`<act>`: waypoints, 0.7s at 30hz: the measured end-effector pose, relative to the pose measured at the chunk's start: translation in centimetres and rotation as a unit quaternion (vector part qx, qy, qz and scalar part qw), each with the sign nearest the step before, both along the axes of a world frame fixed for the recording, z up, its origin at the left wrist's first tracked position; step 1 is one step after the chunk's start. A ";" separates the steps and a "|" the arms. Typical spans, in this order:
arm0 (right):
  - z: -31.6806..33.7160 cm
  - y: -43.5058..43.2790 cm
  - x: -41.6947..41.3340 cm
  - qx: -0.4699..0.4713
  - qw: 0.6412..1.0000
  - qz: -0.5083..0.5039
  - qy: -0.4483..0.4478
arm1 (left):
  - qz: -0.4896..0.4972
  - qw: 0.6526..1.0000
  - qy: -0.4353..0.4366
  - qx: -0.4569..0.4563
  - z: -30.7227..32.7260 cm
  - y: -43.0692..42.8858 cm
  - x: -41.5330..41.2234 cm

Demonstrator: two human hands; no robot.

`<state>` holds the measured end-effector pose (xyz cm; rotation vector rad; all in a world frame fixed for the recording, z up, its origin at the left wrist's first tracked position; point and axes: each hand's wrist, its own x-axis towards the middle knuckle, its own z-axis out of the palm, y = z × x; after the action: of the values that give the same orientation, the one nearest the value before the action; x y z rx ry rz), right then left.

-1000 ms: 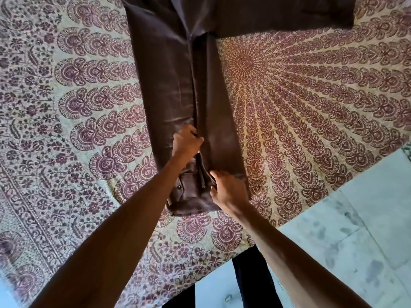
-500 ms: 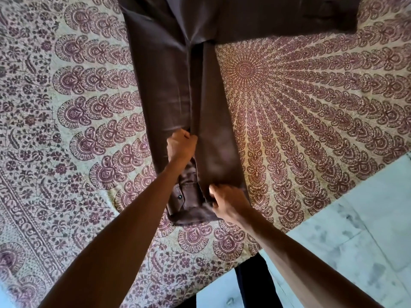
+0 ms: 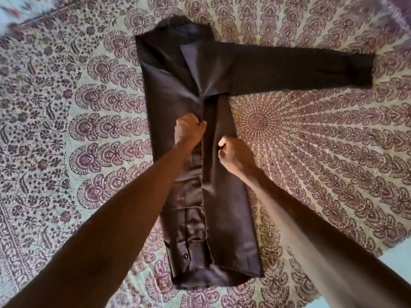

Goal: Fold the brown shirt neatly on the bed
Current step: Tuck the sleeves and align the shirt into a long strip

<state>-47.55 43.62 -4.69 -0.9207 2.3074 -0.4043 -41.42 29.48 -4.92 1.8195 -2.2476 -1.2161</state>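
Brown shirt (image 3: 224, 218) is laid flat mid-bed (image 3: 311, 141), collar toward the far edge, hem toward the near edge. Its left side is folded in, and one sleeve (image 3: 300, 70) is stretched toward the right edge. Left hand (image 3: 189, 132) is curled on the folded edge at the centre line, cloth pinched. Right hand (image 3: 234, 155) is curled just beside it on the right panel; whether cloth is held cannot be told, blurred. Fabric is judged light, soft, limp, slightly slick, and best pinched at the outstretched sleeve's shoulder and cuff. No brand, label or writing can be read.
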 end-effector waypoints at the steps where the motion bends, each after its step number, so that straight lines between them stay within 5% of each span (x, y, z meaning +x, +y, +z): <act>1: -0.1 -1.4 -0.9 -0.005 1.000 -0.001 0.008 | -0.013 1.000 -0.006 -0.008 -0.2 -1.0 -0.9; 5: -0.7 -4.6 -3.0 -0.014 0.999 0.002 0.030 | -0.048 0.998 -0.035 -0.033 -0.4 -3.6 -3.6; 12: -2.0 -5.3 -4.0 -0.020 0.999 -0.043 0.012 | 0.049 0.993 -0.022 -0.103 -0.6 -2.4 -2.3; 18: -1.9 -6.9 -6.2 0.035 0.997 -0.046 -0.043 | -0.055 0.982 -0.043 -0.175 -1.7 -3.8 -2.4; 21: -1.5 -7.6 -8.2 0.019 0.996 -0.069 0.051 | -0.147 0.964 -0.051 -0.215 -2.0 -5.3 -3.8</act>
<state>-55.72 36.05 -6.21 -0.7838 2.4719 -0.3774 -45.26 24.20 -6.91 1.4554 -2.6436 -0.5849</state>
